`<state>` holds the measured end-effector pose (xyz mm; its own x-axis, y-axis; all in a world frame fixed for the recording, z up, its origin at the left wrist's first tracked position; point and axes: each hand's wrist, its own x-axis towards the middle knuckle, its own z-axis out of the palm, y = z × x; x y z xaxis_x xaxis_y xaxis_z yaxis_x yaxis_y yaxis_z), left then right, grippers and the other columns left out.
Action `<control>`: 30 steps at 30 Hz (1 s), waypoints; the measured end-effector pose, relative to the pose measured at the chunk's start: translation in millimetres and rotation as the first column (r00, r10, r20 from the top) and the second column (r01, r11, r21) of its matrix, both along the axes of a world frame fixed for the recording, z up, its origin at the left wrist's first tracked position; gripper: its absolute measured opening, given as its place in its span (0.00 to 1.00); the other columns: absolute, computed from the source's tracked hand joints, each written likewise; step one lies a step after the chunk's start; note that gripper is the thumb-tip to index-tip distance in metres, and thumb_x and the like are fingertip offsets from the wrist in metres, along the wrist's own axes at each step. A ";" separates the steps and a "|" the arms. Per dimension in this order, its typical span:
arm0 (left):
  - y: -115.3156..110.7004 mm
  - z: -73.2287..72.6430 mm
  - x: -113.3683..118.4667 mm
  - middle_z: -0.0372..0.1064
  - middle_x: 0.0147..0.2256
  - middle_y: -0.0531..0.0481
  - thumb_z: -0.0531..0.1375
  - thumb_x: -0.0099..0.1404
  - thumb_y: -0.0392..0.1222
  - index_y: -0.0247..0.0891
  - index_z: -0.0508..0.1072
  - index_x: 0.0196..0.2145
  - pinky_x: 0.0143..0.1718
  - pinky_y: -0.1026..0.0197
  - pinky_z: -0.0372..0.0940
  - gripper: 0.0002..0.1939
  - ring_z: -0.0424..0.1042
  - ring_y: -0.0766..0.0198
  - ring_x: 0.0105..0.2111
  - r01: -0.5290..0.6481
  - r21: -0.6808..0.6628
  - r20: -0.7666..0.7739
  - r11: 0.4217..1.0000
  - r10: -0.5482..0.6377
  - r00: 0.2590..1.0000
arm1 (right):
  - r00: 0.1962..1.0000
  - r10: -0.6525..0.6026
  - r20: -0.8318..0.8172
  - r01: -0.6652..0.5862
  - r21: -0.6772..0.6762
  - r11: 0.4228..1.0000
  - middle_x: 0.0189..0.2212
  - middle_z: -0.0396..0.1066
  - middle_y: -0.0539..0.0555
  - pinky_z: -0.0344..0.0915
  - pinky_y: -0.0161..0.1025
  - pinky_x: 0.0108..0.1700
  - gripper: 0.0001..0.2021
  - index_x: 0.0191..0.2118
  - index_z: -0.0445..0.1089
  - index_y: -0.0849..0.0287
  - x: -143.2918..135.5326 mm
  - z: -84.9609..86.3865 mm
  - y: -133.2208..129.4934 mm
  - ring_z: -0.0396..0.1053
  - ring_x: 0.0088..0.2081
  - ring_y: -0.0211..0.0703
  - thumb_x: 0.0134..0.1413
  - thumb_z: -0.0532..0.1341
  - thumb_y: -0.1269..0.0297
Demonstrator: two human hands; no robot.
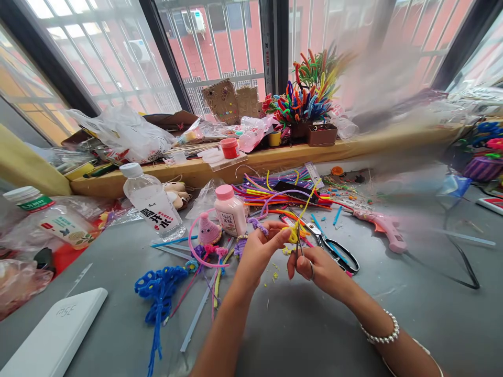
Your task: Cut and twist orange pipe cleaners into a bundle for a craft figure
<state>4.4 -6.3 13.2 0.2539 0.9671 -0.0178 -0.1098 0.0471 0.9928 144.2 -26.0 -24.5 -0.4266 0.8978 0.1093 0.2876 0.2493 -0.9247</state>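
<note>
My left hand (pixel 261 254) is closed on a small yellow fuzzy piece (pixel 293 234), with a thin yellow strand rising from it. My right hand (pixel 314 266) is wrapped round a pair of small scissors (pixel 299 243), whose blades point up against the yellow piece. Yellow bits (pixel 275 274) lie on the table below my hands. Just behind my right hand are larger black-handled scissors (pixel 341 255). To the left of my left hand, a pink cone-shaped figure (pixel 208 229) stands inside a pink hoop.
Behind my hands stand a pink bottle (pixel 231 212) and bundled colourful pipe cleaners (pixel 251 193). A pink glue gun (pixel 387 228) lies right. Left are a water bottle (pixel 155 204), a blue fuzzy piece (pixel 161 293) and a white box (pixel 57 335) on the grey table (pixel 306 335).
</note>
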 end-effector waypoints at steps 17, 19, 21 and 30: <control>-0.4 -1.1 2.3 0.69 0.30 0.49 0.61 0.49 0.46 0.34 0.69 0.33 0.37 0.62 0.61 0.14 0.67 0.64 0.34 -0.036 0.054 -0.127 0.998 0.042 0.991 | 0.995 -0.072 0.065 0.074 -0.033 0.997 0.12 0.53 0.48 0.47 0.33 0.22 0.36 0.13 0.65 0.63 -1.0 -0.7 1.9 0.52 0.17 0.32 0.40 0.42 0.32; -0.9 -2.1 3.0 0.68 0.31 0.49 0.62 0.47 0.44 0.34 0.69 0.32 0.38 0.62 0.61 0.15 0.67 0.64 0.34 -0.062 0.068 -0.129 0.996 0.071 0.989 | 0.994 -0.077 0.083 0.079 -0.028 0.996 0.11 0.53 0.48 0.47 0.33 0.22 0.36 0.13 0.65 0.63 -0.7 -2.1 2.2 0.51 0.17 0.32 0.41 0.42 0.33; -0.8 -3.5 3.3 0.68 0.31 0.49 0.63 0.47 0.43 0.34 0.68 0.31 0.37 0.62 0.61 0.14 0.67 0.64 0.34 -0.080 0.090 -0.131 0.993 0.091 0.987 | 0.992 -0.087 0.091 0.090 -0.029 0.995 0.11 0.53 0.47 0.46 0.33 0.22 0.35 0.13 0.65 0.63 0.1 -3.1 2.7 0.51 0.17 0.32 0.42 0.43 0.34; 2.4 -6.4 1.0 0.67 0.26 0.51 0.58 0.52 0.45 0.34 0.69 0.27 0.30 0.65 0.60 0.10 0.66 0.66 0.28 -0.054 0.160 -0.249 0.986 0.094 0.964 | 0.987 -0.159 -0.004 0.158 -0.070 0.985 0.11 0.47 0.45 0.44 0.34 0.21 0.32 0.14 0.65 0.62 3.7 -0.2 4.4 0.47 0.17 0.32 0.42 0.47 0.35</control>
<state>5.4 -3.9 6.8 0.1876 0.9794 0.0748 0.1497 -0.1038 0.9833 147.9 -21.5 -24.7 -0.2773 0.9596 0.0479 0.3094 0.1364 -0.9411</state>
